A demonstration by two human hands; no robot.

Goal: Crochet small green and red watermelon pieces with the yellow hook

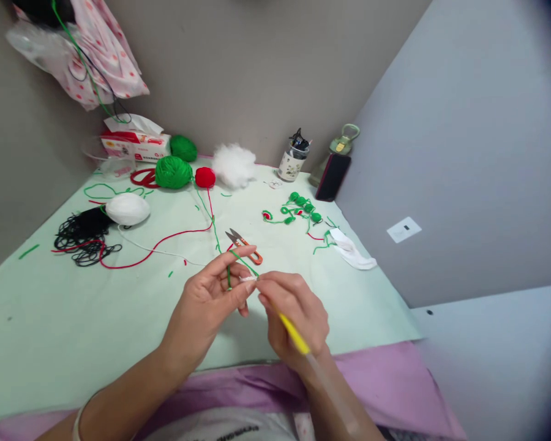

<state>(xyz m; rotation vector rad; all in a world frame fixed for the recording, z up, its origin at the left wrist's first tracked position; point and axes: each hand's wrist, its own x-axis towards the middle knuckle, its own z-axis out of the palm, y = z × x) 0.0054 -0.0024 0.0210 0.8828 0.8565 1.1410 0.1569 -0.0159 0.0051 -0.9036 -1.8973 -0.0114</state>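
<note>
My left hand point(218, 288) pinches a small white crocheted piece point(248, 278) between thumb and fingers. Green yarn point(243, 262) runs over its raised index finger to the piece. My right hand point(296, 312) is closed round a crochet hook with a yellow handle point(294, 334), whose tip meets the white piece and is hidden by the fingers. Just beyond the hands lie thread snips point(252, 252) with orange handles. The green strand leads back toward a large green yarn ball point(173, 173). A red yarn ball point(205, 177) sits beside it.
A white yarn ball point(128, 209) and tangled black yarn point(85, 236) lie left. White stuffing point(234, 165), a tissue pack point(138, 147), a pen cup point(294, 160), a bottle point(342, 144) and a phone point(333, 177) stand behind. Small green crocheted pieces point(307, 207) and white paper point(352, 250) lie right.
</note>
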